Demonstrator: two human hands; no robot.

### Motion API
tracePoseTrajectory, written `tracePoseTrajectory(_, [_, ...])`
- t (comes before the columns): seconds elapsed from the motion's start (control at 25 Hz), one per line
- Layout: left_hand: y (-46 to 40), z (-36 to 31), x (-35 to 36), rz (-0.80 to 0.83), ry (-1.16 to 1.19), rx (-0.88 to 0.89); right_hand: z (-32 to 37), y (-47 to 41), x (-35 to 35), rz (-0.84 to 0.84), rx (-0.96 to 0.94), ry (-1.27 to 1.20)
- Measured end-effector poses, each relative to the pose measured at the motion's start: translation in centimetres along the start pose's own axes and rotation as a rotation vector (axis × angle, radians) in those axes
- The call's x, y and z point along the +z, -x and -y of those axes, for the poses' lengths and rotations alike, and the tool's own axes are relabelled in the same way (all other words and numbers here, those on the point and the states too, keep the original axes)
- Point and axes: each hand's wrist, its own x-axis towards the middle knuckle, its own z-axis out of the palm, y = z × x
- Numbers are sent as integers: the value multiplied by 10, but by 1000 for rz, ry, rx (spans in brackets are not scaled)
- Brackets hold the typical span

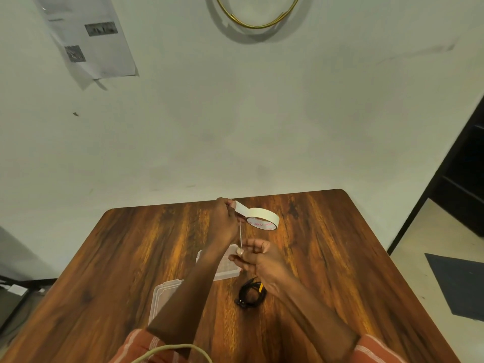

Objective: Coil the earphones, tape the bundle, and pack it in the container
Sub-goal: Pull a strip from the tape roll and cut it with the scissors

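Note:
The black earphones (250,294) lie coiled on the wooden table (327,244), just under my right wrist. My left hand (226,221) pinches the free end of the white tape roll (263,218), which sits a short pull to its right; I cannot tell whether the roll touches the table. A thin pale strip runs down from my left hand to my right hand (258,260), whose fingertips pinch its lower end. The clear container (227,271) stands under both hands, partly hidden by my left forearm.
A clear lid (163,294) lies on the table to the left, partly under my left forearm. The table's far edge meets a pale wall. A dark shelf (466,163) and a dark floor mat (461,286) are to the right.

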Motion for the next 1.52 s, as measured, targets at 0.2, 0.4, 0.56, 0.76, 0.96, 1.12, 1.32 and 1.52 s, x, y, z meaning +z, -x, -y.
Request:
tracePoseTrajectory(0.2, [3, -7, -3, -42, -4, 13, 9, -3, 5, 73, 33, -35])
tracePoseTrajectory(0.4, [3, -16, -7, -59, 26, 9, 11, -8, 4, 123, 45, -143])
tracePoseTrajectory(0.56, [7, -16, -7, -77, 8, 12, 17, -10, 4, 172, 16, -119])
tracePoseTrajectory(0.76, [10, -17, -5, -89, -19, -11, 22, -13, 6, 174, -39, -142])
tracePoseTrajectory(0.96, [12, -20, -5, -117, -49, -6, 25, -16, 7, 159, -43, -124])
tracePoseTrajectory(1.12, [11, -20, -5, -112, -72, -17, 24, -16, 10, 151, -47, -119])
tracePoseTrajectory(1.32, [12, -21, -4, -113, -46, -19, 24, -19, 10, 153, -76, -126])
tracePoseTrajectory(1.52, [10, -18, -2, -104, -62, -38, 26, -24, 4, 146, -93, -32])
